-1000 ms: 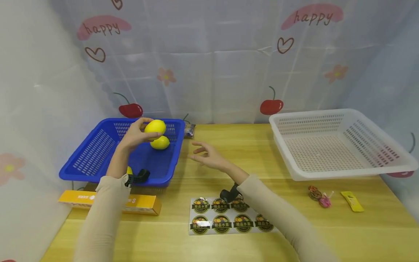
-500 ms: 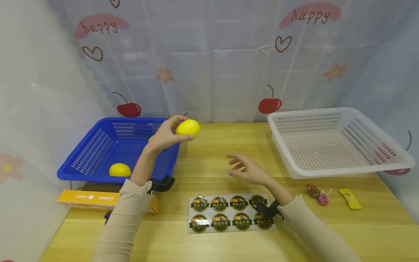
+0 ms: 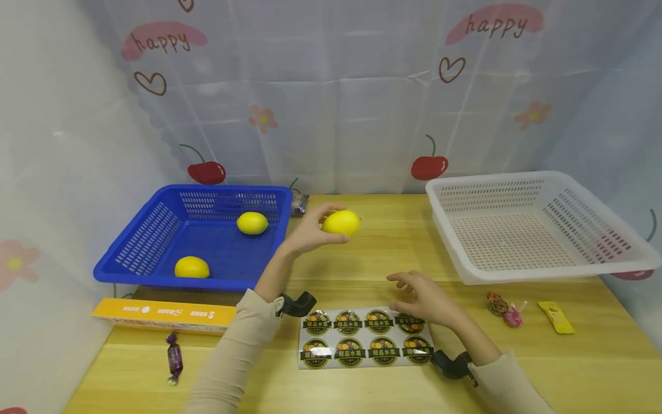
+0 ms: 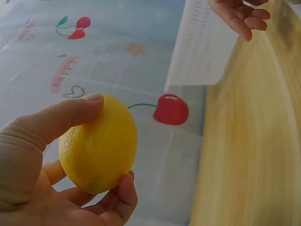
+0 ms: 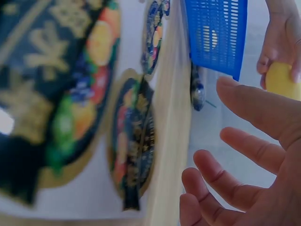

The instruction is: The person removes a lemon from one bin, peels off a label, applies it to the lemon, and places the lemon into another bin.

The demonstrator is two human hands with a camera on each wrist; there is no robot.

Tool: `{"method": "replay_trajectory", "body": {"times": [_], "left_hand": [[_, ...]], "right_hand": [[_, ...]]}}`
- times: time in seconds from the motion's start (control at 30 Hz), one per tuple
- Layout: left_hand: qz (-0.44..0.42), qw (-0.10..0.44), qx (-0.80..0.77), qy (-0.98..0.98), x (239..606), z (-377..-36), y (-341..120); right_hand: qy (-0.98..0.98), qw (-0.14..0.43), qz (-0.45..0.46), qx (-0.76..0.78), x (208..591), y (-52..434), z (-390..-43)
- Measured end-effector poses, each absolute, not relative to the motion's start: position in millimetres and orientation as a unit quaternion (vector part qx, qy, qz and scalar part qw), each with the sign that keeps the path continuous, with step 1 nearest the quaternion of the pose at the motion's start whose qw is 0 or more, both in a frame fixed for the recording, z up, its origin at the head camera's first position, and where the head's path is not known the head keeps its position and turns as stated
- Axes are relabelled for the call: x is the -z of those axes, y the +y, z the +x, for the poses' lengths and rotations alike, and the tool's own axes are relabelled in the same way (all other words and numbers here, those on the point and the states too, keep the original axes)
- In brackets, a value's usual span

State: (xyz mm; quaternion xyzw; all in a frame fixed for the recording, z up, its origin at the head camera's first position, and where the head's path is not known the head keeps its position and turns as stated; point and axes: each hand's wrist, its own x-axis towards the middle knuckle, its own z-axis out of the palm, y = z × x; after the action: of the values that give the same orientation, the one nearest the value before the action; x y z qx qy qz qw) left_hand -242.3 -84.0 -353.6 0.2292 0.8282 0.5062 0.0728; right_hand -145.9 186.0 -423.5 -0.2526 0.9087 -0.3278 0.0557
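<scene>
My left hand (image 3: 312,233) grips a yellow lemon (image 3: 342,223) above the middle of the table. In the left wrist view, the thumb lies across the lemon (image 4: 101,146) and the fingers curl beneath it. My right hand (image 3: 426,299) hovers over the right end of a sheet of round fruit stickers (image 3: 364,339), fingers loosely bent and holding nothing. Two more lemons lie in the blue basket (image 3: 281,247): one lemon (image 3: 252,223) at the back right, another lemon (image 3: 192,267) near the front rim.
A white basket (image 3: 450,247) stands at the right. An orange box (image 3: 165,315) lies before the blue basket, with a purple wrapped candy (image 3: 174,359) nearer. A yellow packet (image 3: 556,317), a pink candy (image 3: 513,316) and a brown woven ball (image 3: 496,303) lie at the right.
My left hand has carried the lemon out from over the blue basket, to the right. My right hand has moved right and nearer to me, over the sticker sheet's end.
</scene>
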Motion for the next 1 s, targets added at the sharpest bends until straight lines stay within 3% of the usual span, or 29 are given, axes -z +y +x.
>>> {"method": "replay_trajectory", "body": {"times": [0.43,1.0], "left_hand": [[0.2,0.144,-0.493,0.835,423.7,-247.0,-55.8],[0.204,0.14,-0.462,0.852,441.4,-243.4,-46.9]], "right_hand": [[0.916,0.084,-0.251,0.303,437.0,194.1,-133.4],[0.927,0.071,-0.231,0.285,441.0,191.0,-130.9]]}}
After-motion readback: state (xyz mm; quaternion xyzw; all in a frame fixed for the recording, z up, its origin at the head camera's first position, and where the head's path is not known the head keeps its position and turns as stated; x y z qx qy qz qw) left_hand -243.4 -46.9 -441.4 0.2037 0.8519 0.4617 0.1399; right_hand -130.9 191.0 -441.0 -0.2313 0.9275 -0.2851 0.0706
